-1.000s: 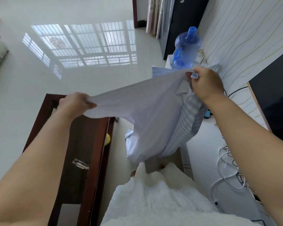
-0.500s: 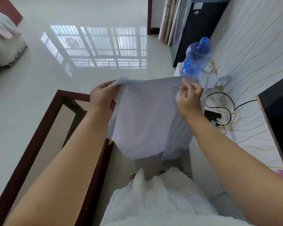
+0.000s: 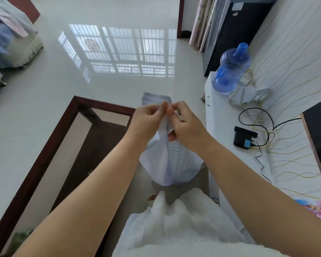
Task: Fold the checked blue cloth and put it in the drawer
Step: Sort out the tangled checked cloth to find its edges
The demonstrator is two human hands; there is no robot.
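The checked blue cloth (image 3: pixel 165 160) hangs folded in half in the air in front of me, above the floor between the coffee table and the white cabinet. My left hand (image 3: pixel 148 119) and my right hand (image 3: pixel 185 123) are side by side, fingertips almost touching, each pinching the cloth's top edge. A short flap of the cloth (image 3: pixel 156 98) sticks up behind my fingers. Striped inner layers show below my right wrist. No drawer front is plainly visible apart from a small handle (image 3: pixel 208 100) on the cabinet's side.
A glass-topped coffee table with a dark wooden frame (image 3: pixel 50 143) stands at the left. The white cabinet (image 3: pixel 228 123) at the right carries a blue water bottle (image 3: pixel 230 71), a black box (image 3: pixel 244 137), cables and a dark screen edge (image 3: pixel 319 136). Glossy tiled floor lies ahead.
My hands have come together from wide apart, bringing the cloth's two upper corners to meet, so the cloth now hangs narrower and doubled. My view has tilted further up.
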